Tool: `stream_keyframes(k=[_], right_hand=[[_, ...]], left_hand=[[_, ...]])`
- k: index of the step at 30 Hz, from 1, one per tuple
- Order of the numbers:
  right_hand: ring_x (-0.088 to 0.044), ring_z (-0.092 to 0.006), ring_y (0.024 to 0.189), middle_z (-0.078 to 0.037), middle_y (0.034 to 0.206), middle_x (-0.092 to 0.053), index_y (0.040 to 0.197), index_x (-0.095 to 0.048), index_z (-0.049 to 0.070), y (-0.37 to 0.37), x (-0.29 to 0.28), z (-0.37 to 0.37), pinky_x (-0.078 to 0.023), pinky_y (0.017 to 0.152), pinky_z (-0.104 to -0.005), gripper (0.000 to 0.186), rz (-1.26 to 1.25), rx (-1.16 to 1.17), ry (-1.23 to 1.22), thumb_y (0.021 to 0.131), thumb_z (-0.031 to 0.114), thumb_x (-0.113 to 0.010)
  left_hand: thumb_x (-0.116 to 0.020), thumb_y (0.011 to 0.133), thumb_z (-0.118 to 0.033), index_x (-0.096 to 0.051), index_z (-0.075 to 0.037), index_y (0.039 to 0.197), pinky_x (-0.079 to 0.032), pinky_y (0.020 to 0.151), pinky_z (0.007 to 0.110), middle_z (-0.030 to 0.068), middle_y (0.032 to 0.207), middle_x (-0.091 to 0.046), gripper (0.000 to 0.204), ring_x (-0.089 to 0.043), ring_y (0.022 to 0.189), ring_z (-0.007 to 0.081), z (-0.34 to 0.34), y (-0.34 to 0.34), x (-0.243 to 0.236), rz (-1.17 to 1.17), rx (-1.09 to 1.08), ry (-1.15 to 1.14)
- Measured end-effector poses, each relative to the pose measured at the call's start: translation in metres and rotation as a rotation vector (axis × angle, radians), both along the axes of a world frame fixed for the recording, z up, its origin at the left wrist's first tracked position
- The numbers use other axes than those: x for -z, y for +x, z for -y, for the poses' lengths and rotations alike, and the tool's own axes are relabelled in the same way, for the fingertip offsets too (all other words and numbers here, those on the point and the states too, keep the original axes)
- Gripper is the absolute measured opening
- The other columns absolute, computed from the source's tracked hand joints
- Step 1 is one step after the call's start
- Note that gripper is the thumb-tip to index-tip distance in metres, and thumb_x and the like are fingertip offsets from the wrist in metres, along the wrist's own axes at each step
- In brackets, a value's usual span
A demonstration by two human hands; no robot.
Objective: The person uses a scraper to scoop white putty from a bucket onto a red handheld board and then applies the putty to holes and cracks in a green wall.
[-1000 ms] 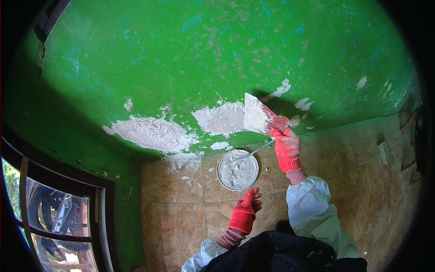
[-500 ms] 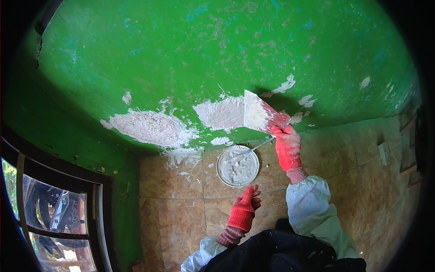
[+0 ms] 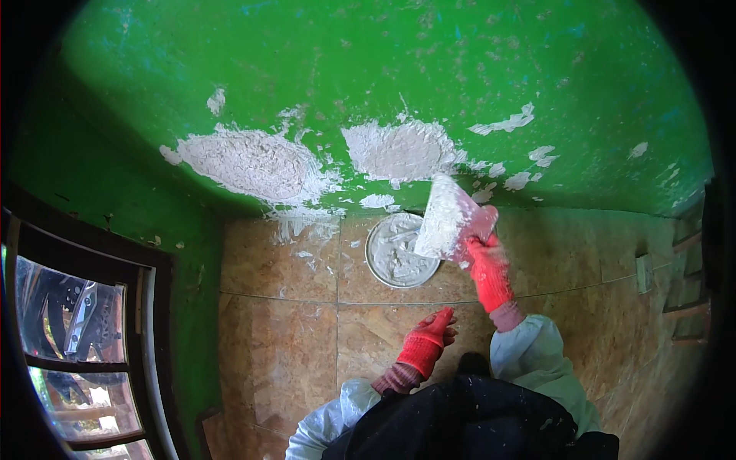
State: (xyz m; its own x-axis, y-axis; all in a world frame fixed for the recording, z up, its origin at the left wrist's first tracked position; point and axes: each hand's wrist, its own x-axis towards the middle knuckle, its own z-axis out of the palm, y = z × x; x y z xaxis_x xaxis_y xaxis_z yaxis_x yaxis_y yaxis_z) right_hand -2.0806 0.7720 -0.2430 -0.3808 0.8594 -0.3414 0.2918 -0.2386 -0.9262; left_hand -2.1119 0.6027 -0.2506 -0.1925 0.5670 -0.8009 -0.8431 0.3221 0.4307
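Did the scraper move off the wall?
Yes. The scraper came down off the white patch and now sits over the bucket.

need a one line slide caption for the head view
Red-gloved right hand holds a putty-coated trowel over a round putty tub beside a patched green wall.

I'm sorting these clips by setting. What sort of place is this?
Likely a room under repair: a green wall with white filler patches, a tiled floor, and a bucket of plaster.
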Motion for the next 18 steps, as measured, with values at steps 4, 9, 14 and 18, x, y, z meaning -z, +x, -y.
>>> stream_keyframes(k=[4,9,14,18], right_hand=[[-0.054,-0.0129,0.078,-0.003,0.092,-0.056,0.11,-0.05,0.013,0.005,0.024,0.043,-0.044,0.063,-0.0262,0.03,-0.611,0.303,-0.415,0.081,0.016,-0.057],[-0.053,-0.0144,0.088,-0.005,0.101,-0.053,0.113,-0.047,0.006,0.018,0.023,0.063,-0.046,0.075,-0.0291,0.032,-0.673,0.192,-0.445,0.082,0.004,-0.053],[-0.048,-0.0212,0.106,-0.012,0.116,-0.05,0.121,-0.041,-0.002,0.015,0.006,0.04,-0.038,0.093,-0.0312,0.053,-0.399,0.009,-0.053,0.073,0.001,-0.063],[-0.008,-0.0343,0.132,-0.012,0.144,-0.011,0.139,-0.009,0.013,0.027,-0.02,0.024,-0.01,0.104,-0.0567,0.106,0.732,-0.841,1.102,0.057,0.019,-0.076]], left_hand=[[-0.057,0.082,-0.041,-0.054,-0.01,0.11,-0.044,0.062,0.026,0.0044,0.087,-0.058,0.042,-0.052,0.067,0.0124,-0.015,-0.003,0.013,-0.078,-0.058,0.015],[-0.055,0.084,-0.039,-0.054,-0.012,0.081,-0.031,0.039,0.022,-0.0012,0.058,-0.047,0.027,-0.039,0.043,0.0083,-0.033,-0.004,0.029,-0.132,-0.244,0.141],[-0.056,0.084,-0.037,-0.054,-0.012,0.079,-0.027,0.034,0.022,-0.0025,0.054,-0.044,0.025,-0.035,0.038,0.0089,-0.037,-0.021,0.023,-0.018,-0.201,0.047],[-0.052,0.083,-0.046,-0.06,-0.011,0.083,-0.034,0.041,0.027,0.0009,0.054,-0.048,0.035,-0.043,0.042,0.012,-0.024,-0.033,0.033,-0.247,-0.001,-0.066]])
